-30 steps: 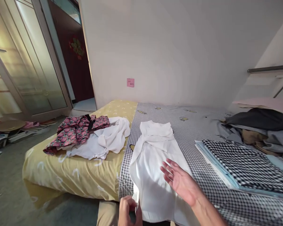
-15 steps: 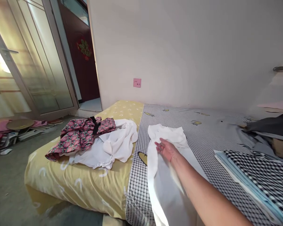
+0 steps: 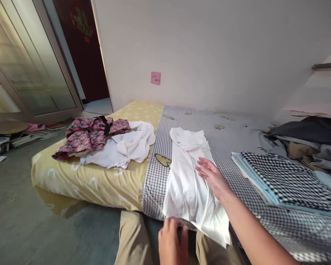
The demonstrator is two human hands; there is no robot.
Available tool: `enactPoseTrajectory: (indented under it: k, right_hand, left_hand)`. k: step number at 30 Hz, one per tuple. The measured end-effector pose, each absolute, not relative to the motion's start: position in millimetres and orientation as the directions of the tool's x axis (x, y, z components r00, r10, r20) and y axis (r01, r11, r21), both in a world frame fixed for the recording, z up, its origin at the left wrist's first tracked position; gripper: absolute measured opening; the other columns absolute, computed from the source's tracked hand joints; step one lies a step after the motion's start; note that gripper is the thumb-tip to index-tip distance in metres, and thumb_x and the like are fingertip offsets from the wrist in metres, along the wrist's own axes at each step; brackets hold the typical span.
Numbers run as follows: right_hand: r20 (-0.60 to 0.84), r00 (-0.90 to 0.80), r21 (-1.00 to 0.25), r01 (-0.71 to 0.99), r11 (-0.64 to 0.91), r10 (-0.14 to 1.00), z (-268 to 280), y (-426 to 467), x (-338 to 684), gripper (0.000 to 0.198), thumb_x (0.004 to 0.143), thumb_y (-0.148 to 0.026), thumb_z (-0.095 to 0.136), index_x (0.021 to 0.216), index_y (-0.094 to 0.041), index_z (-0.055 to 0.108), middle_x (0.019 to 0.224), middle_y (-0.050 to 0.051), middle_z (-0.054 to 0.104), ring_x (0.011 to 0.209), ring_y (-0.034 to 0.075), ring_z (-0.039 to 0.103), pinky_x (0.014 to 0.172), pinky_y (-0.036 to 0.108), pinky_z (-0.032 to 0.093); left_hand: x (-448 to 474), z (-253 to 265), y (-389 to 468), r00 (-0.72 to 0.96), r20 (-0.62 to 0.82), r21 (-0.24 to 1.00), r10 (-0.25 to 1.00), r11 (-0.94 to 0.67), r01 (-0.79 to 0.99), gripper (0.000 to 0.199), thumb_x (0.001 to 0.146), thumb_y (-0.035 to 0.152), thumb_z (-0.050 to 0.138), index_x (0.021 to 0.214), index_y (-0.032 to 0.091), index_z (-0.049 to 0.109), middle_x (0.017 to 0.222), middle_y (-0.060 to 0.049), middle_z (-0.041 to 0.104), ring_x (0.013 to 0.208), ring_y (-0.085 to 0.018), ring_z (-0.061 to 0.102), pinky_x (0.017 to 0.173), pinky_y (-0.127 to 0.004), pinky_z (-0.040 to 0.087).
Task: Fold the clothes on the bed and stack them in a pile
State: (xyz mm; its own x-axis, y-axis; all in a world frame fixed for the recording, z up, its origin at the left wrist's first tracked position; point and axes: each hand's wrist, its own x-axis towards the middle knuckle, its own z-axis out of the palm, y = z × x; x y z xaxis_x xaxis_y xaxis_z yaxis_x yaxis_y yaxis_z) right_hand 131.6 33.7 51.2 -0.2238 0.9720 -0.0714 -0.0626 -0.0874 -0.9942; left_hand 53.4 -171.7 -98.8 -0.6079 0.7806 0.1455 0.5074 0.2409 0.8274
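Note:
A white garment [image 3: 186, 176] lies lengthwise on the checked side of the bed, wrinkled, its lower end hanging past the front edge. Over its right side is my right hand [image 3: 213, 176], fingers extended and a little apart, holding nothing. My left hand [image 3: 171, 241] is low in the view, close to the garment's lower left hem. Its fingers are bent and slightly blurred, with a gap between them and the thumb; I see no cloth gripped in it. Whether its fingertips touch the hem, I cannot tell.
Left on the yellow bedding [image 3: 99, 191] lie a pink floral garment [image 3: 85, 136] and a white crumpled garment [image 3: 135, 143]. A folded black-and-white checked cloth [image 3: 287, 184] with light blue layers sits at right, dark clothes [image 3: 309, 130] behind it. A pink note [image 3: 155, 78] is on the wall.
My left hand has come into view at the bottom. My right hand has shifted right and down from the garment's upper part. The garment's lower end now lies spread over the bed edge. The view has tilted down.

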Motion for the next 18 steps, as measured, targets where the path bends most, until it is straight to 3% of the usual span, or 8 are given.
enactPoseTrajectory:
  k: [2,5,8,13,16,18]
  right_hand:
    - [-0.099,-0.228,-0.982,-0.134,-0.132,0.969,38,-6,152,0.053,0.067,-0.045,0.085,0.115,-0.026,0.072,0.111,0.007,0.075,0.096,0.024,0.072,0.085,0.036,0.053]
    - [-0.233,-0.166,-0.948,-0.182,-0.262,0.958,16,-55,178,0.058,0.065,-0.049,0.087,0.114,-0.024,0.071,0.096,0.005,0.077,0.087,0.023,0.072,0.079,0.035,0.055]
    - [-0.316,-0.113,-0.92,-0.208,-0.333,0.942,-8,-82,191,0.056,0.062,-0.051,0.088,0.108,-0.022,0.073,0.089,0.004,0.077,0.083,0.023,0.072,0.075,0.035,0.055]
    - [-0.217,0.038,-0.964,-0.167,-0.207,0.976,-42,-89,196,0.052,0.062,-0.059,0.085,0.094,-0.019,0.074,0.078,0.003,0.074,0.07,0.021,0.069,0.07,0.034,0.055]
    - [-0.178,0.086,-0.969,-0.188,-0.16,0.98,-54,-86,199,0.052,0.063,-0.061,0.083,0.093,-0.02,0.073,0.077,0.002,0.073,0.065,0.02,0.067,0.067,0.035,0.056]
    - [-0.169,0.094,-0.965,-0.217,-0.145,0.981,-59,-85,200,0.052,0.064,-0.062,0.082,0.093,-0.02,0.073,0.076,0.002,0.072,0.064,0.019,0.067,0.066,0.035,0.056]
  left_hand:
    - [34,-95,-181,-0.748,0.123,0.909,0.652,0.228,0.349,0.024,0.097,0.039,0.044,0.098,0.024,0.063,0.104,-0.011,0.066,0.097,-0.028,0.065,0.09,-0.046,0.05]
    - [10,-89,-179,-0.837,-0.004,0.922,0.547,0.327,0.209,0.03,0.093,0.045,0.046,0.109,0.022,0.059,0.118,-0.016,0.063,0.114,-0.033,0.062,0.099,-0.052,0.049]
    - [4,-86,-163,-0.813,-0.101,0.903,0.574,0.396,0.167,0.036,0.091,0.05,0.05,0.113,0.022,0.057,0.123,-0.017,0.064,0.121,-0.034,0.06,0.101,-0.052,0.048]
    - [13,-86,-135,-0.811,-0.132,0.889,0.57,0.43,0.158,0.041,0.082,0.057,0.062,0.103,0.022,0.06,0.115,-0.017,0.063,0.116,-0.038,0.061,0.094,-0.054,0.051]
    - [11,-81,-134,-0.798,-0.073,0.923,0.598,0.345,0.173,0.04,0.085,0.061,0.058,0.088,0.021,0.064,0.11,-0.015,0.062,0.11,-0.033,0.064,0.095,-0.047,0.053]
    - [9,-76,-143,-0.787,-0.034,0.971,0.616,0.207,0.119,0.047,0.088,0.065,0.054,0.087,0.02,0.068,0.103,-0.013,0.066,0.098,-0.028,0.067,0.087,-0.039,0.057]
